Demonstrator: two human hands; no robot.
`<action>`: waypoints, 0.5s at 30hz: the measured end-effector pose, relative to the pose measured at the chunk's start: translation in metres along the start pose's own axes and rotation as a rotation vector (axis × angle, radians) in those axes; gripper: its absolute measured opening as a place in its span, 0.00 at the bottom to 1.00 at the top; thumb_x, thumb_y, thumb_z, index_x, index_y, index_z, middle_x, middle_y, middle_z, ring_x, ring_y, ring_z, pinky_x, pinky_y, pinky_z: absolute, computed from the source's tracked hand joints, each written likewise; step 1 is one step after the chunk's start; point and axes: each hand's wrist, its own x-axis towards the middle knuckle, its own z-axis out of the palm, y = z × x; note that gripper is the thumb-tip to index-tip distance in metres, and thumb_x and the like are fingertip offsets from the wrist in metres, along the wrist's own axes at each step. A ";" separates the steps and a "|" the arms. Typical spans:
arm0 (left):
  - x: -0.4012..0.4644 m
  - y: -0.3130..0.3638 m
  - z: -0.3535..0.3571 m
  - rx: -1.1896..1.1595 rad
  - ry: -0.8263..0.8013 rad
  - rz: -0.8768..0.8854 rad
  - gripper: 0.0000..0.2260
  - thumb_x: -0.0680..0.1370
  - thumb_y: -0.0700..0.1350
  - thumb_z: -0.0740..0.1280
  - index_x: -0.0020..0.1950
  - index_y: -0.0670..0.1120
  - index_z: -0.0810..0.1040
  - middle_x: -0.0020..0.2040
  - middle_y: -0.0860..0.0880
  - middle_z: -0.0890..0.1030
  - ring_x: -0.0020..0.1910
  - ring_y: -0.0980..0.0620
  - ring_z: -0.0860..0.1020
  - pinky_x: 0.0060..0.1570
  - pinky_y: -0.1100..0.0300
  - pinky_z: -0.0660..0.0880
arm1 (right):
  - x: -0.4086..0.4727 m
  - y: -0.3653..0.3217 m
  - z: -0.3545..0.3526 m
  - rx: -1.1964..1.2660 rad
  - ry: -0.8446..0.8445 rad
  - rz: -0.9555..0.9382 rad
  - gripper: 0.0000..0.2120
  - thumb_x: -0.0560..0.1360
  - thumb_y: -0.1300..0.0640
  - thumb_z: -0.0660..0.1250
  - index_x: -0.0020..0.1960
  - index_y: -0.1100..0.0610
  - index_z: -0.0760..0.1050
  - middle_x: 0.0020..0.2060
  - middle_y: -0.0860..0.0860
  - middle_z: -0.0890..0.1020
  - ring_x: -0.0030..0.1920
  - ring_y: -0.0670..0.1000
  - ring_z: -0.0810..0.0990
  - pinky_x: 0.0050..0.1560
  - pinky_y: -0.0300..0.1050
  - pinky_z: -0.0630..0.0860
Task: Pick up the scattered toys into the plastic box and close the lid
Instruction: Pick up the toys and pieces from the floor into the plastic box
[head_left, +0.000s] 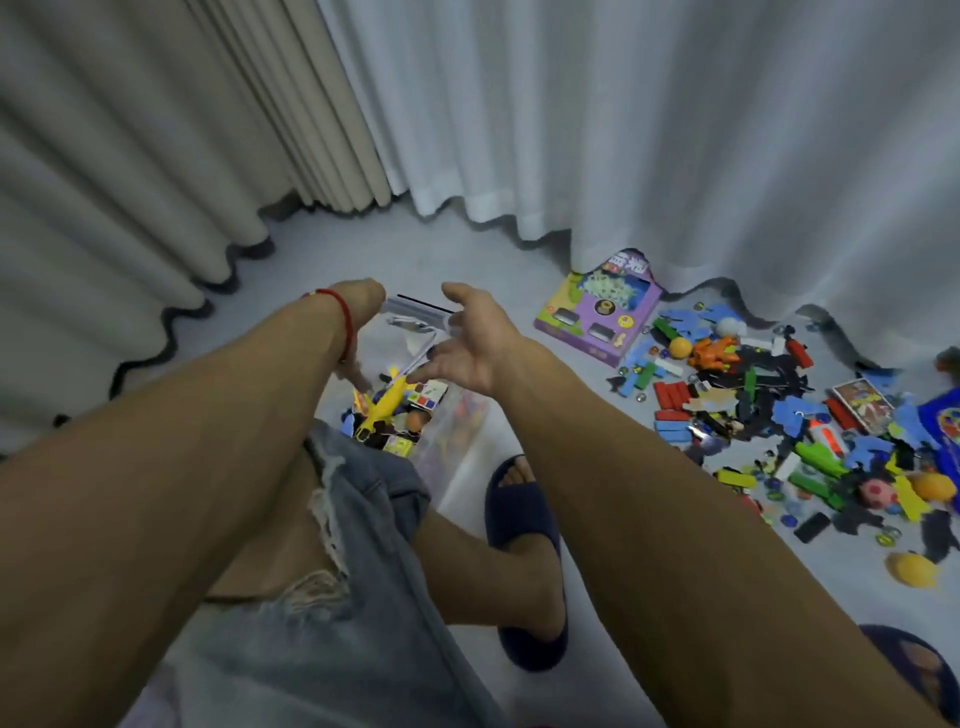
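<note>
A clear plastic box (457, 441) stands on the floor in front of my knee, with several toys inside, among them a yellow toy (387, 402). My left hand (358, 312), a red string at its wrist, hangs bent over the box's left side; its fingers point down into the box and I cannot tell whether they hold anything. My right hand (470, 338) hovers over the box with relaxed, spread fingers and holds nothing. A big pile of scattered toys (753, 410) lies on the floor to the right: blocks, blue foam pieces, balls, marbles.
A purple toy carton (597, 317) lies by the white curtain (623, 130), left of the pile. A yellow ball (914, 569) sits apart at the right. Beige curtains (130, 156) hang on the left. My foot in a dark slipper (524, 519) stands beside the box.
</note>
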 end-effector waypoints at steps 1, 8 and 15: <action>-0.002 -0.001 0.002 -0.017 0.026 0.032 0.24 0.77 0.44 0.62 0.73 0.42 0.66 0.72 0.40 0.68 0.69 0.36 0.68 0.63 0.40 0.69 | 0.005 -0.003 0.001 0.036 0.005 0.008 0.27 0.81 0.49 0.60 0.76 0.56 0.57 0.73 0.66 0.60 0.72 0.72 0.62 0.68 0.76 0.59; -0.026 -0.004 0.100 0.178 0.153 0.599 0.04 0.74 0.43 0.64 0.46 0.44 0.78 0.45 0.46 0.80 0.47 0.46 0.77 0.51 0.56 0.76 | -0.021 -0.020 -0.091 -0.344 0.302 -0.169 0.11 0.80 0.53 0.61 0.56 0.60 0.75 0.43 0.59 0.78 0.40 0.56 0.79 0.49 0.52 0.81; -0.010 -0.086 0.284 0.605 -0.299 0.526 0.14 0.75 0.36 0.63 0.60 0.41 0.76 0.60 0.40 0.77 0.56 0.41 0.78 0.56 0.52 0.76 | -0.117 0.006 -0.287 -0.520 0.871 -0.088 0.07 0.80 0.57 0.63 0.48 0.59 0.78 0.41 0.57 0.82 0.39 0.55 0.79 0.44 0.51 0.79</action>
